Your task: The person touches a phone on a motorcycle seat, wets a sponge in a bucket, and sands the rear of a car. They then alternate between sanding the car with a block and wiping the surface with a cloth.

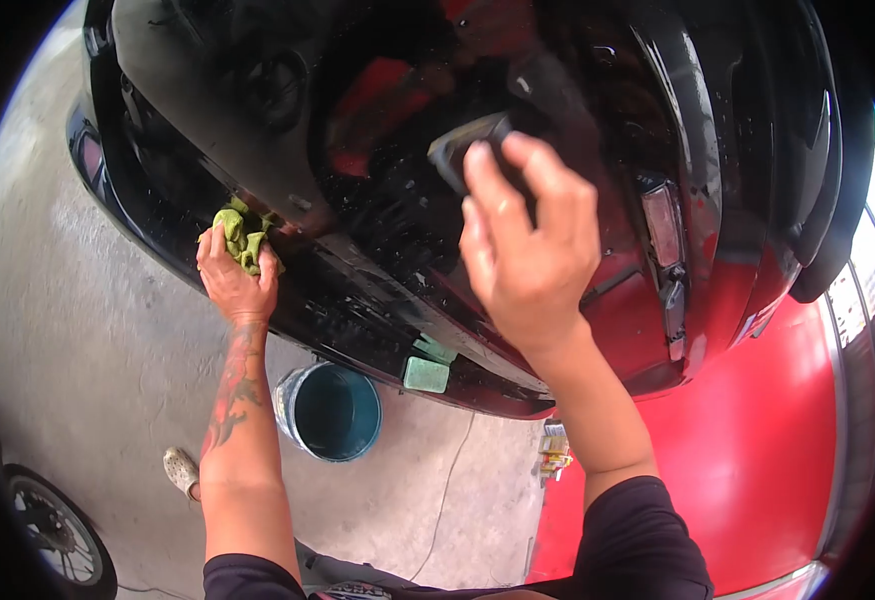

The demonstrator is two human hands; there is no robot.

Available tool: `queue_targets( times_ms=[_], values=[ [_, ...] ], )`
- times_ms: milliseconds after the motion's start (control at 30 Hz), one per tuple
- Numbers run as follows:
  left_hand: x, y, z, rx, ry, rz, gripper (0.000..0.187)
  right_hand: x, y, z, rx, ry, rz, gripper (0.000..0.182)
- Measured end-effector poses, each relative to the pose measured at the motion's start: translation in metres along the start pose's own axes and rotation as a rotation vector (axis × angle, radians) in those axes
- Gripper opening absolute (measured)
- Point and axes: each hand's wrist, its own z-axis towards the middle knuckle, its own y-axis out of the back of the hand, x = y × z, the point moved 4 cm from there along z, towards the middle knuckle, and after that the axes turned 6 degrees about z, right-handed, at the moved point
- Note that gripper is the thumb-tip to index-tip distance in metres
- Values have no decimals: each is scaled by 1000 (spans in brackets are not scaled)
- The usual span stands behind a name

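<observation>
My left hand [237,278] presses a crumpled yellow-green cloth [242,238] against the lower edge of a glossy black car [377,190]. Over the car's dark, wet-looking panel, my right hand [542,235] holds a dark rectangular block [465,145] between thumb and fingertips; motion blurs it slightly. Whether the block touches the panel cannot be told. A pale green block [425,374] lies on the car's lower ledge, with a light green piece [435,349] beside it.
A bucket with dark liquid [335,412] stands on the concrete floor [87,330] below the car's edge. A wheel [57,530] shows at the lower left, near a clog-type shoe [181,472]. A red surface [737,430] fills the lower right.
</observation>
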Motion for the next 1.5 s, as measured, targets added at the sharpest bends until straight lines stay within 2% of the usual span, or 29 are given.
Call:
queue_targets(
  times_ms=[133,233,300,467,533,633,767,1100,1300,1500],
  values=[
    [0,-1,-1,-22,-3,3,74,0,2,-5,114,92,65,46],
    [-3,2,1,-38,-19,11,71,-13,-1,23,22,102,75,52],
    [-5,4,2,-39,-25,8,69,-15,-2,23,35,115,79,57],
    [-4,2,1,-41,-15,21,69,0,9,-16,255,306,93,38],
    [-1,0,1,-37,-11,29,71,-6,8,-8,267,261,143,35],
    [-3,1,1,-48,-23,27,68,-15,2,8,113,279,137,37],
    [-4,1,0,-54,-31,15,68,-17,2,6,112,204,126,39],
    [1,-2,1,-44,-20,11,71,-20,6,-7,149,236,-18,45],
    [1,-3,1,-54,-27,13,71,-23,2,-4,61,323,-73,40],
    [-2,0,2,-53,-38,11,69,-22,15,-19,142,330,-85,38]
  ],
)
